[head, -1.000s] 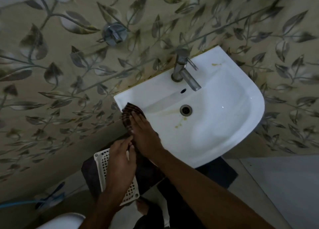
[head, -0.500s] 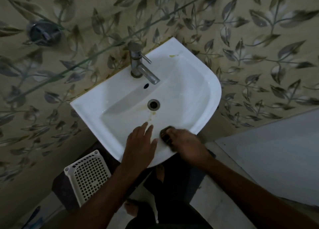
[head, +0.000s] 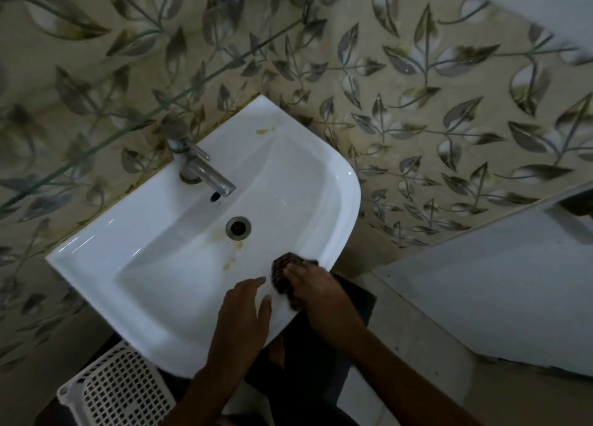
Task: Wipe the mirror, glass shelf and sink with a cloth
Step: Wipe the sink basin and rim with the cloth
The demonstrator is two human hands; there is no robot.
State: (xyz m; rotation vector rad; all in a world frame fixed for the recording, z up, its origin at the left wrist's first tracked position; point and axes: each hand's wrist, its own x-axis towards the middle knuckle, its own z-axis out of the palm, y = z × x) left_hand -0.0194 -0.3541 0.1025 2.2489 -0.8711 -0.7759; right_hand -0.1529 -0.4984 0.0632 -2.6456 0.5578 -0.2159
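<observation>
A white wall-hung sink (head: 154, 265) fills the middle of the head view, with yellowish stains near its drain (head: 238, 226) and a chrome tap (head: 199, 165) at the back. My right hand (head: 317, 294) presses a dark striped cloth (head: 282, 271) onto the sink's front right rim. My left hand (head: 244, 316) rests flat on the front rim just left of the cloth, fingers spread, holding nothing. The edge of a glass shelf (head: 154, 105) crosses the tiled wall above the tap. No mirror is in view.
A white perforated plastic basket (head: 118, 390) stands on the floor below the sink's left front. Leaf-patterned tiles (head: 417, 105) cover the wall. A pale panel (head: 497, 291) lies at the right. A yellow spot (head: 264, 131) marks the sink's back ledge.
My right hand carried the cloth from the sink's left front corner along the rim to the right front. My left hand moved from the basket area onto the front rim.
</observation>
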